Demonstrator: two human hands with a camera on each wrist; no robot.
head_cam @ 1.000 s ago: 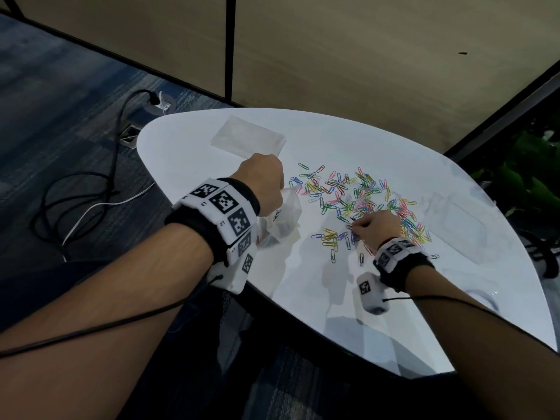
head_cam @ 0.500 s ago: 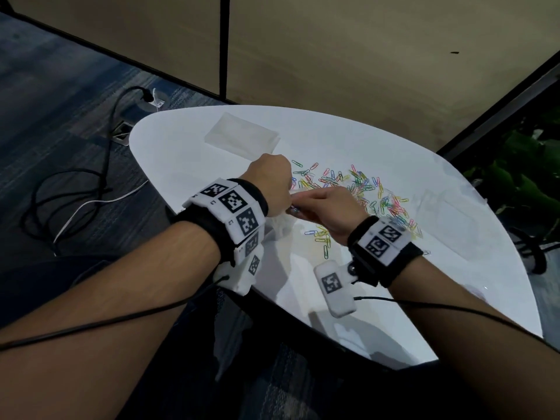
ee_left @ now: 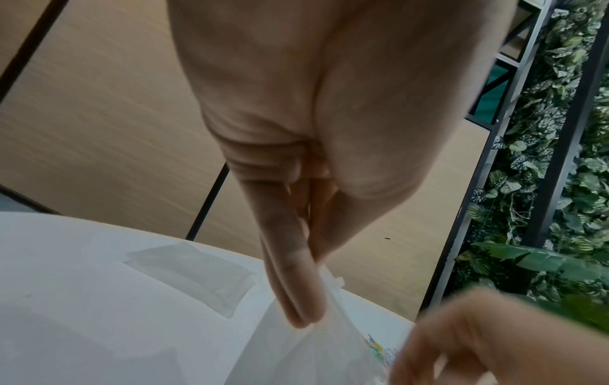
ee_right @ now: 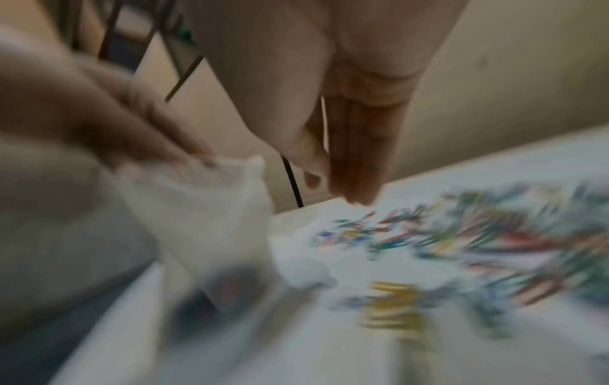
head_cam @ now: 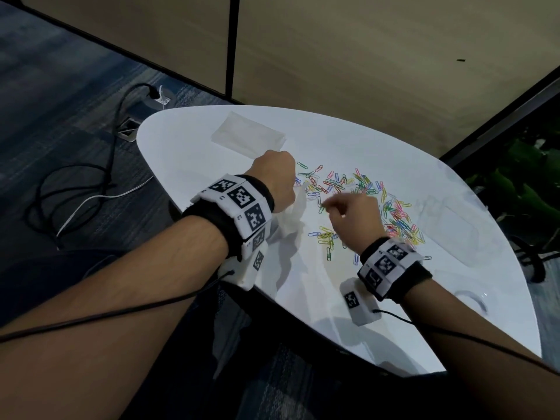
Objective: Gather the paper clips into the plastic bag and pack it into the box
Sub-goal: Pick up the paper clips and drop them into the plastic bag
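Step in hand, as judged: gathering. The clips are going into the bag a few at a time, and most are not yet collected.

Left hand (head_cam: 274, 180): fingers and thumb pressed together, pinching the rim of the plastic bag (head_cam: 291, 216). The bag hangs from that pinch with its lower part resting on the desk (head_cam: 188, 153). It is thin, translucent, crumpled film; the right wrist view shows a dark, mixed-colour cluster in its bottom, probably clips, though blur prevents confirmation.

Right hand (head_cam: 353, 212): above the desk at 3 o'clock of the bag, just beside it. Fingers straight and close together, pointing down; nothing visible between them. The view is blurred, so a single small clip cannot be ruled out.

Paper clips (head_cam: 360, 201): thin bent wire with coloured coating, in green, yellow, pink, blue and white. They lie scattered flat from 1 to 4 o'clock of the bag, with a small yellow-green group nearest the person.

Box (head_cam: 248, 136): flat, rectangular, clear plastic, at 12 o'clock of the left hand, near the far desk edge. A second clear piece lies at the desk's 3 o'clock side; its nature is unclear.

Desk surface: white, glossy, rounded outline.

Next move calls for a fingertip pinch on flat, slippery wire, with the bag mouth held open.
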